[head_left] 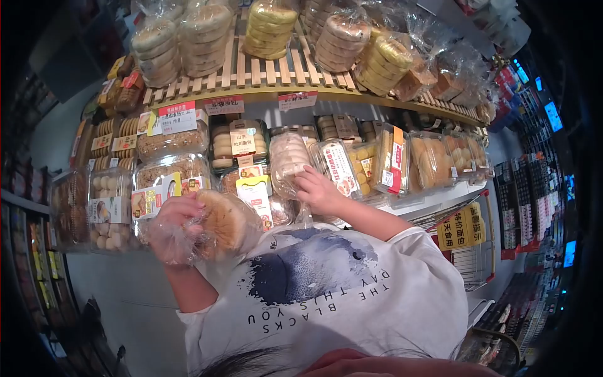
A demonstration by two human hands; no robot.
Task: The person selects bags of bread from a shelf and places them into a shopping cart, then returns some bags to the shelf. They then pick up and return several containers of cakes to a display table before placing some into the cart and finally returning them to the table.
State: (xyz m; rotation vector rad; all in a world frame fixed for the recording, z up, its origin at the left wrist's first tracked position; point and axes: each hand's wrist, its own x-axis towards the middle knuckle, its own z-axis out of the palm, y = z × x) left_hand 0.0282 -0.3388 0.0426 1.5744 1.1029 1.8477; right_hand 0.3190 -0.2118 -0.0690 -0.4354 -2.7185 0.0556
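My left hand (179, 229) is closed on a clear plastic bag of round flat bread (227, 220), held in front of my shirt at the lower left. The bag's loose plastic wraps over my fingers. My right hand (319, 190) grips the lower side of a clear bag of stacked pale buns (290, 157), which stands tilted among the packs on the lower shelf. Some right fingertips are hidden against the plastic. Beside that bag lies a clear box with a white and red label (339, 168). A yellow-and-white labelled pack (254, 195) sits between my hands.
A slatted wooden shelf (251, 72) with bagged round breads (271, 28) overhangs the boxes, price tags (178, 117) along its edge. Boxed pastries (169, 179) line the left. On the right stand boxed rolls (430, 160) and a wire rack (480, 264) with a yellow sign (461, 226).
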